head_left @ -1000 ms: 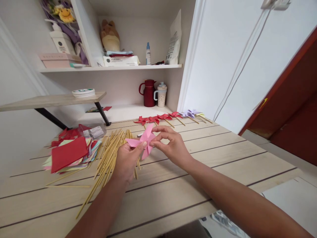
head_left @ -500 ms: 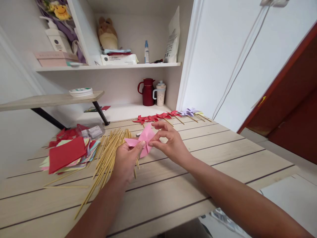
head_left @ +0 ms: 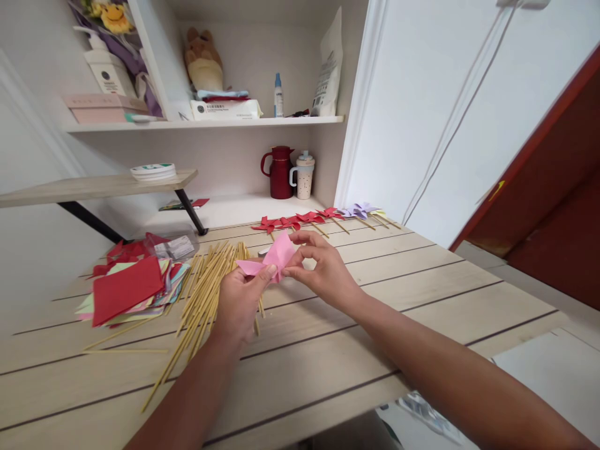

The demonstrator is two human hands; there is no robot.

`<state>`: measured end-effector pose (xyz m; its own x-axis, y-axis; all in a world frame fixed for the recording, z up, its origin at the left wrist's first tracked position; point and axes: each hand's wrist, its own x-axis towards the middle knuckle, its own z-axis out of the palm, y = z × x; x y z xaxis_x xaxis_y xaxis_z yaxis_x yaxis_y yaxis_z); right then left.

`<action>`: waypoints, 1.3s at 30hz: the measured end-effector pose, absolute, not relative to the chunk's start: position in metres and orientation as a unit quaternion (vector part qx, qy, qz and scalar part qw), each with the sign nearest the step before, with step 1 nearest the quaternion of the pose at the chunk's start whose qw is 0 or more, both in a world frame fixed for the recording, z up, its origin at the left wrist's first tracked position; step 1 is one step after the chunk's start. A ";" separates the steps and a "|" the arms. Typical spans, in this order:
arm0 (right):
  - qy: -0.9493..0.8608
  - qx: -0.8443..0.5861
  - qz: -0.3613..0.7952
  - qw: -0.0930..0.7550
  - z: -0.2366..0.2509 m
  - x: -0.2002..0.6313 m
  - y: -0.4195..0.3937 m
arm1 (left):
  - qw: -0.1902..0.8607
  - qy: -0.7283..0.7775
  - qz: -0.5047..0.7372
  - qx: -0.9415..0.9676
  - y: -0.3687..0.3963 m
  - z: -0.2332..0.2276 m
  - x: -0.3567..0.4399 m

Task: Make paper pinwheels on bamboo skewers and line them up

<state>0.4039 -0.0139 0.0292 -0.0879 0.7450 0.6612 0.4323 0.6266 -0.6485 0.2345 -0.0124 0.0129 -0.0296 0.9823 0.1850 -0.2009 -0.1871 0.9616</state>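
Observation:
Between my two hands is a pink paper pinwheel (head_left: 280, 251), held above the table. My left hand (head_left: 240, 301) pinches its left and lower part, thumb on top near the centre. With thumb and index finger together, my right hand (head_left: 320, 270) grips the pinwheel's right side close to the middle; the other fingers are curled. Under and left of my left hand lies a loose heap of thin wooden sticks (head_left: 206, 294). Whether a stick is fixed to the pink pinwheel is hidden.
At the left sits a stack of coloured paper squares (head_left: 126, 290) beside a clear plastic pack (head_left: 177, 247). Finished red pinwheels (head_left: 309, 217) and purple ones (head_left: 359, 211) on sticks line the table's back edge. A red jug (head_left: 281, 175) and a cup (head_left: 304, 177) stand behind.
The pink pinwheel's lower blade, which hung down before, is now folded up toward the centre. Both hands keep nearly the same place and grip.

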 end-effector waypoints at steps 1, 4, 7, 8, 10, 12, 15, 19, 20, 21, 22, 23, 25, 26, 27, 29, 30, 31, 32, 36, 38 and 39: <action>-0.723 -0.409 0.146 0.538 0.030 0.404 -0.014 | 0.497 0.400 0.594 0.490 -0.013 0.013 0.235; -0.723 -0.414 0.149 0.533 0.030 0.404 -0.015 | 0.496 0.402 0.588 0.496 -0.013 0.014 0.235; -0.720 -0.419 0.150 0.533 0.030 0.403 -0.016 | 0.493 0.398 0.588 0.502 -0.013 0.013 0.235; -0.718 -0.420 0.151 0.534 0.030 0.403 -0.016 | 0.493 0.395 0.590 0.502 -0.013 0.013 0.235; -0.715 -0.423 0.151 0.536 0.030 0.402 -0.016 | 0.491 0.391 0.595 0.502 -0.013 0.014 0.236; -0.713 -0.422 0.160 0.537 0.030 0.401 -0.016 | 0.482 0.395 0.599 0.503 -0.013 0.014 0.236; -0.711 -0.416 0.179 0.538 0.029 0.400 -0.016 | 0.461 0.407 0.601 0.510 -0.014 0.015 0.238; -0.702 -0.413 0.199 0.545 0.028 0.400 -0.015 | 0.443 0.412 0.604 0.518 -0.013 0.014 0.238; -0.699 -0.412 0.206 0.548 0.028 0.400 -0.015 | 0.441 0.413 0.605 0.518 -0.013 0.013 0.238; -0.696 -0.410 0.213 0.550 0.028 0.400 -0.015 | 0.442 0.413 0.606 0.517 -0.013 0.013 0.238; -0.693 -0.409 0.221 0.552 0.028 0.400 -0.015 | 0.445 0.413 0.605 0.515 -0.013 0.013 0.237; -0.690 -0.408 0.227 0.552 0.028 0.401 -0.015 | 0.448 0.413 0.605 0.513 -0.013 0.013 0.237; -0.687 -0.409 0.236 0.553 0.027 0.401 -0.014 | 0.452 0.414 0.604 0.509 -0.012 0.012 0.237; -0.686 -0.409 0.237 0.553 0.027 0.401 -0.014 | 0.451 0.414 0.605 0.508 -0.012 0.013 0.237; -0.685 -0.410 0.238 0.553 0.027 0.401 -0.014 | 0.451 0.414 0.606 0.509 -0.013 0.013 0.237; -0.683 -0.411 0.241 0.554 0.027 0.401 -0.014 | 0.451 0.415 0.606 0.507 -0.013 0.014 0.238; -0.680 -0.413 0.244 0.554 0.028 0.401 -0.014 | 0.452 0.416 0.606 0.505 -0.014 0.015 0.238; -0.677 -0.416 0.248 0.555 0.028 0.401 -0.014 | 0.453 0.419 0.606 0.503 -0.014 0.016 0.239; -0.673 -0.419 0.251 0.555 0.029 0.400 -0.014 | 0.453 0.423 0.605 0.501 -0.015 0.016 0.239; -0.669 -0.424 0.260 0.552 0.031 0.400 -0.016 | 0.442 0.440 0.599 0.502 -0.016 0.016 0.239; -0.670 -0.423 0.263 0.550 0.031 0.400 -0.016 | 0.437 0.444 0.598 0.505 -0.015 0.014 0.239; -0.671 -0.422 0.262 0.551 0.031 0.400 -0.016 | 0.436 0.444 0.597 0.506 -0.014 0.013 0.238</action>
<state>0.4000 -0.0160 0.0313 -0.0368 0.8550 0.5173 0.2770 0.5061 -0.8168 0.2383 -0.0140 0.0131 -0.1086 0.9701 0.2170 -0.0711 -0.2253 0.9717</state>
